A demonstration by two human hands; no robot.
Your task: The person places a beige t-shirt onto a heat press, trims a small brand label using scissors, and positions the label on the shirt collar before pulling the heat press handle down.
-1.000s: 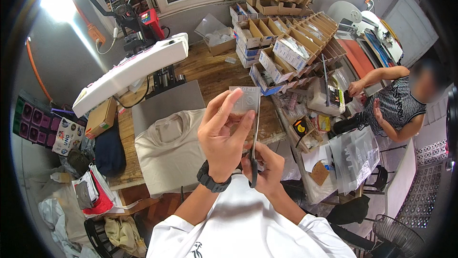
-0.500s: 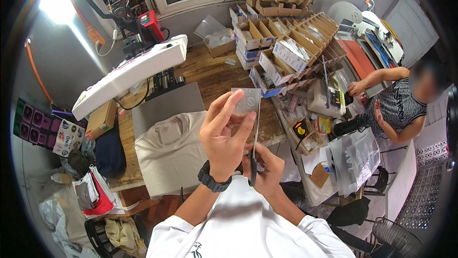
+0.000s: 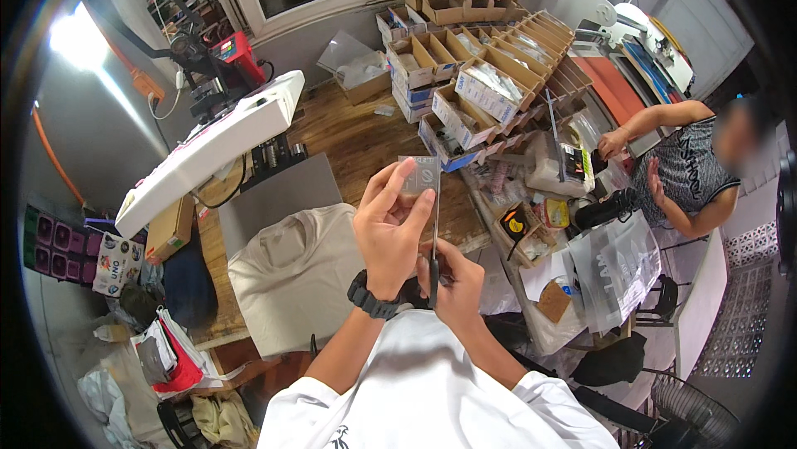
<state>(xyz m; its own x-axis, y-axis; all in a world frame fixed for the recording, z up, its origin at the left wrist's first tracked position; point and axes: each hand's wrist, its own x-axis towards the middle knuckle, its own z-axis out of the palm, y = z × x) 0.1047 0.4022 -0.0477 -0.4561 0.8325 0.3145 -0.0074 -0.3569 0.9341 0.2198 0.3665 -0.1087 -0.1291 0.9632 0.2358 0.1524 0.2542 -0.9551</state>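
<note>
The left hand (image 3: pixel 390 233) pinches a small clear film sheet (image 3: pixel 419 177) between thumb and fingertips, holding it upright at its lower left edge, raised above the work surface. Just right of those fingers and a little lower, the right hand (image 3: pixel 455 283) is clenched around the dark handles of a pair of scissors (image 3: pixel 434 237), whose thin blades run straight up from the fist to meet the sheet's right edge. The two hands nearly touch at the thumbs. A black wristwatch (image 3: pixel 371 296) sits on the left wrist, just below the gripping hand.

Below and to the left of the fingers a cream T-shirt (image 3: pixel 286 279) lies spread flat on a grey press pad, on the wooden table (image 3: pixel 349 129). Further left and up from the fingers stands a white heat press (image 3: pixel 212 146) with its long arm raised at a slant. Beyond the fingertips, up and to the right, rows of open cardboard bins (image 3: pixel 486 51) hold small packets. Right of the scissor hand lie clear plastic bags (image 3: pixel 618 262) and assorted small items. Well apart on the far right, another person (image 3: pixel 689 175) in a dark patterned top sits with both hands lifted over that side of the table.
</note>
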